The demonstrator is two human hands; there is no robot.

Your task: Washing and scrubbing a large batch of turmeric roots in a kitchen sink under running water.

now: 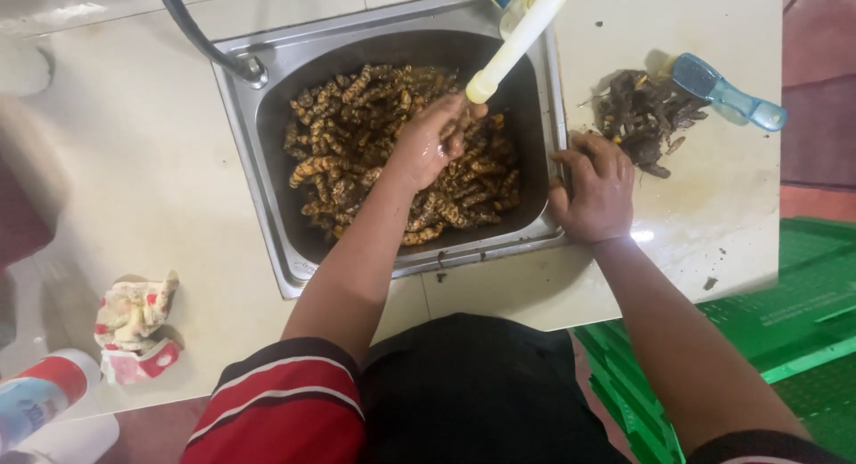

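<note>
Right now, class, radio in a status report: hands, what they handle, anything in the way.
Left hand in sink, on yellow-brown roots under hose. Right hand flat on counter, by scraps. Nothing blocking.

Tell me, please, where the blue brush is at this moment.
In the head view, the blue brush lies on the counter at the upper right, right of the sink, touching a dark pile of scraps above the right hand.

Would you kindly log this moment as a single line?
left hand: in sink on yellow-brown roots, under hose end | right hand: resting on counter by sink rim | dark scraps, blue brush beyond
</note>
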